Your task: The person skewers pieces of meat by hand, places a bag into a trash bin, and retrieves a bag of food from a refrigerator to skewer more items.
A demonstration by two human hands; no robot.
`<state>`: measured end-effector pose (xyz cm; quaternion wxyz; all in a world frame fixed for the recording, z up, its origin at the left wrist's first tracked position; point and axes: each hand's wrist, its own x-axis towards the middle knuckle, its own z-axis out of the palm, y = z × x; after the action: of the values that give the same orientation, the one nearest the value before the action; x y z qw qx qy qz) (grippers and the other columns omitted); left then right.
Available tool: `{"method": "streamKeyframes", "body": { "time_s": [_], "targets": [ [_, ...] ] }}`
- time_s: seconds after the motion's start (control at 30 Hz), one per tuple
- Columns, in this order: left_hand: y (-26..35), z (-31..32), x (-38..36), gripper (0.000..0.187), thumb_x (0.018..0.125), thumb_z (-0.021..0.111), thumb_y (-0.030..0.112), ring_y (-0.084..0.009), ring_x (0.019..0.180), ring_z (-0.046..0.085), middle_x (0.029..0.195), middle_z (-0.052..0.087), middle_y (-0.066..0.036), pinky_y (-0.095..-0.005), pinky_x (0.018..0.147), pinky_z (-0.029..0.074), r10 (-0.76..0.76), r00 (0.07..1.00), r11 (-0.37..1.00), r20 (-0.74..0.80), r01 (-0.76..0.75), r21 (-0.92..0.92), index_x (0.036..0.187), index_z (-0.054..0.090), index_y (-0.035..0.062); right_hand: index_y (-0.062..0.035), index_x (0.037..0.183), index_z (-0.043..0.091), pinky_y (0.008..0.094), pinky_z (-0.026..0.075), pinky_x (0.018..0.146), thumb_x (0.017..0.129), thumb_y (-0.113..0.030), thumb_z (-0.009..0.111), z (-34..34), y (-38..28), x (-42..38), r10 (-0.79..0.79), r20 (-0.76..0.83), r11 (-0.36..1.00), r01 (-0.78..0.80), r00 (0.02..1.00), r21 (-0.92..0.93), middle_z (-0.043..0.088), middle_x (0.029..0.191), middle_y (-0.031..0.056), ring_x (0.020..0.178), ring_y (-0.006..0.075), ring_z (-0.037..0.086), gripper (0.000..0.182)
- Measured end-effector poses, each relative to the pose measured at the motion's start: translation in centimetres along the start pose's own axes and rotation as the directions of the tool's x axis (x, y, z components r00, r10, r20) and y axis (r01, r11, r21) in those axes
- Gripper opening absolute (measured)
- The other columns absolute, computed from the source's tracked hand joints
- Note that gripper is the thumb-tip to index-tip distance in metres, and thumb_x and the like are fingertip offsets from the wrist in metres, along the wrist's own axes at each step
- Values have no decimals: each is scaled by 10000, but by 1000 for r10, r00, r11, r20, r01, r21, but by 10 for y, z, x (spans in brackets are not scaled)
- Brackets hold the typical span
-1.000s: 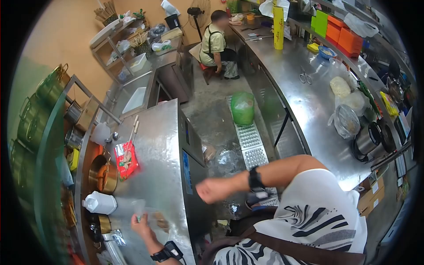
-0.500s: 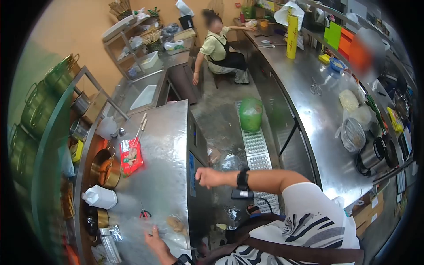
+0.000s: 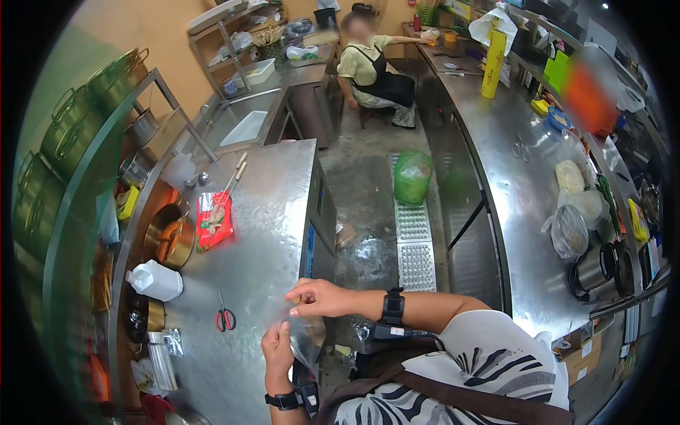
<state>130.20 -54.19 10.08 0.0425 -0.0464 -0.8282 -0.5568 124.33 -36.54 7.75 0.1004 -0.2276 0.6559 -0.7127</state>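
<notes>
Over the counter's near edge, my left hand [image 3: 278,348] is closed on a clear plastic bag [image 3: 306,346]. The bag hangs down with tan contents that I cannot make out. At the bag's top, the fingers of my right hand [image 3: 322,296] are pinched together. A small brownish piece [image 3: 296,300] shows at those fingertips. Red-handled scissors [image 3: 225,319] lie on the steel counter [image 3: 262,212], just beyond my left hand.
A red packet [image 3: 214,221] with tongs, a metal pot [image 3: 168,234] and a white jug [image 3: 156,280] line the counter's far side. A green bag [image 3: 413,177] stands on floor grating [image 3: 416,265]. Another person [image 3: 368,71] sits at the back near the right-hand steel table [image 3: 506,212].
My left hand has lifted the plastic bag off the counter. My right hand has moved down and left to meet it at the bag's top. The view has shifted slightly.
</notes>
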Motion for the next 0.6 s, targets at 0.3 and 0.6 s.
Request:
{"method": "streamKeyframes", "body": {
  "time_s": [0.3,0.6],
  "targets": [
    [-15,8,-1,313,927,442,201,-134,779,559,850,639,-90,-272,714,439,21,996,999,-86,-24,-28,880,643,-35,-17,854,624,247,426,644,791,-207,660,-11,-2,4,-67,-49,988,60,997,-141,519,817,43,734,119,518,204],
    [-6,6,-1,478,961,320,331,-188,924,552,1001,605,-123,-308,838,413,-41,984,997,-176,30,-65,1098,570,-53,3,1005,572,278,434,655,774,-248,688,-1,-36,-9,-85,-19,979,80,996,-189,492,911,68,758,140,509,361]
  ]
}}
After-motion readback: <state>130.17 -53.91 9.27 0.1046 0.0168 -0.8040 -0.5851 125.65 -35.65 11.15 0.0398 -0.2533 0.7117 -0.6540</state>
